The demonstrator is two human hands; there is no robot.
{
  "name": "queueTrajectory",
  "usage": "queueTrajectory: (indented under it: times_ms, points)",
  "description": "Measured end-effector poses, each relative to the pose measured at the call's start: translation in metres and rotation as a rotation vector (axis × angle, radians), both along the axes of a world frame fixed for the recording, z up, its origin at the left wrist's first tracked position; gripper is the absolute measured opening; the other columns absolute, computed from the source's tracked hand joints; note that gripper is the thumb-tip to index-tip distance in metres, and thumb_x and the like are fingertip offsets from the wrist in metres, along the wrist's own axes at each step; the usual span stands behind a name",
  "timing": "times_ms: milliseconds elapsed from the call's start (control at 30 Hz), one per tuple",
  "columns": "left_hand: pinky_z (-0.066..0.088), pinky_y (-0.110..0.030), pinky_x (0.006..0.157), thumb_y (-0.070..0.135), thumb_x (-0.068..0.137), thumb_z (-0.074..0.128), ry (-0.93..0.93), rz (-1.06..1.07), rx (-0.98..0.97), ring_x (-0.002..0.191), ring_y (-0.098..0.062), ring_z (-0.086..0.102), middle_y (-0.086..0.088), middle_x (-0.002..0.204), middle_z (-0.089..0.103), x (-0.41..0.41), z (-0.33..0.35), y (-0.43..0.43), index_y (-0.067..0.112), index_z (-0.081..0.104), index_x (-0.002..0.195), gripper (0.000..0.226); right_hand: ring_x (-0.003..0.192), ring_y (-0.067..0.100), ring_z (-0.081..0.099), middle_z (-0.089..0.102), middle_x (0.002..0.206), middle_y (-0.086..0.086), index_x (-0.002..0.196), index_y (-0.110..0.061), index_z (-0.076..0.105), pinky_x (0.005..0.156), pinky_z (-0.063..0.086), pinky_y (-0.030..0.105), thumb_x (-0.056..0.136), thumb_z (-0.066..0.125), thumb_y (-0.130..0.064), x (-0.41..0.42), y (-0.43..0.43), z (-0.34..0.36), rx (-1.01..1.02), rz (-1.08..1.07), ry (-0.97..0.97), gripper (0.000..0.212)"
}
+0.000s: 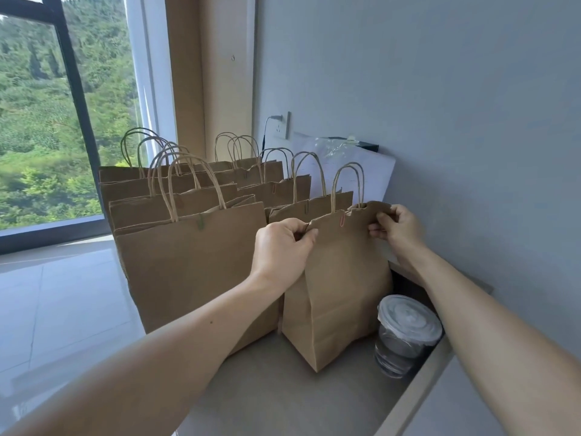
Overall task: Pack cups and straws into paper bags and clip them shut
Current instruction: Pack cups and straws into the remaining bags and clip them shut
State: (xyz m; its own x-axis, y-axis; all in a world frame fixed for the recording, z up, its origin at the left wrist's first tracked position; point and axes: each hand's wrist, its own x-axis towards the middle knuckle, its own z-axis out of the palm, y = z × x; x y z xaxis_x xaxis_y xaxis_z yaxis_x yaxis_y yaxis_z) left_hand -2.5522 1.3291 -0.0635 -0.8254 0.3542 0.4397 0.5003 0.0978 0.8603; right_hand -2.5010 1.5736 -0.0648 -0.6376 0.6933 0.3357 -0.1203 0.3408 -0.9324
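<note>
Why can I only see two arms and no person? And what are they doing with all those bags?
There is no machine here. The camera sits on the person's head and looks forward and down, so you see only their own two arms reaching out. The left hand and the right hand each pinch the top edge of a brown paper bag that stands on a grey counter. A red paper clip sits on that top edge. More paper bags with handles stand beside and behind it. The nearest has a green clip. To the right of the held bag stands a clear cup with a lid.
</note>
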Motion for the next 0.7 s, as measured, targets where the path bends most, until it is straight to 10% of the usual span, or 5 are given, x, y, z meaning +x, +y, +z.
queueTrajectory:
  times_ms: [300, 467, 567, 700]
  points:
    - [0.038, -0.014, 0.049, 0.025, 0.089, 0.070, 0.038, -0.005, -0.074, 0.049, -0.004, 0.044, 0.005, 0.055, 0.056, 0.002, -0.010, -0.001, 0.022, 0.066, 0.069, 0.020, 0.064, 0.006, 0.064, 0.063, 0.094, 0.009, 0.105, -0.008, 0.056, 0.064, 0.057, 0.021, 0.100, 0.049, -0.003, 0.016, -0.007, -0.008, -0.017, -0.019, -0.006, 0.010]
    - [0.050, -0.031, 0.066, 0.023, 0.088, 0.065, 0.087, -0.001, -0.228, 0.073, -0.017, 0.058, 0.003, 0.073, 0.064, 0.014, -0.003, -0.002, 0.015, 0.066, 0.095, 0.010, 0.093, 0.019, 0.065, 0.054, 0.129, 0.005, 0.139, -0.007, 0.044, 0.090, 0.055, 0.042, 0.095, 0.063, -0.019, 0.051, -0.025, -0.002, 0.028, -0.058, -0.123, 0.049]
    - [0.045, -0.035, 0.082, 0.021, 0.086, 0.064, 0.271, 0.028, -0.415, 0.110, -0.024, 0.053, 0.001, 0.127, 0.053, 0.030, 0.000, -0.007, 0.028, 0.037, 0.143, 0.063, 0.125, 0.023, 0.053, 0.050, 0.143, 0.003, 0.142, -0.014, 0.044, 0.105, 0.045, 0.048, 0.093, 0.066, -0.033, 0.087, -0.037, 0.000, 0.197, -0.091, -0.306, 0.057]
    - [0.017, -0.046, 0.117, 0.034, 0.082, 0.067, 0.787, 0.228, -0.821, 0.147, -0.029, 0.008, -0.004, 0.160, 0.011, 0.066, 0.007, -0.016, 0.028, 0.015, 0.153, 0.089, 0.133, 0.022, 0.046, 0.046, 0.148, 0.005, 0.145, -0.015, 0.042, 0.111, 0.037, 0.040, 0.095, 0.061, -0.038, 0.140, -0.058, 0.001, 0.411, -0.083, -0.446, 0.059]
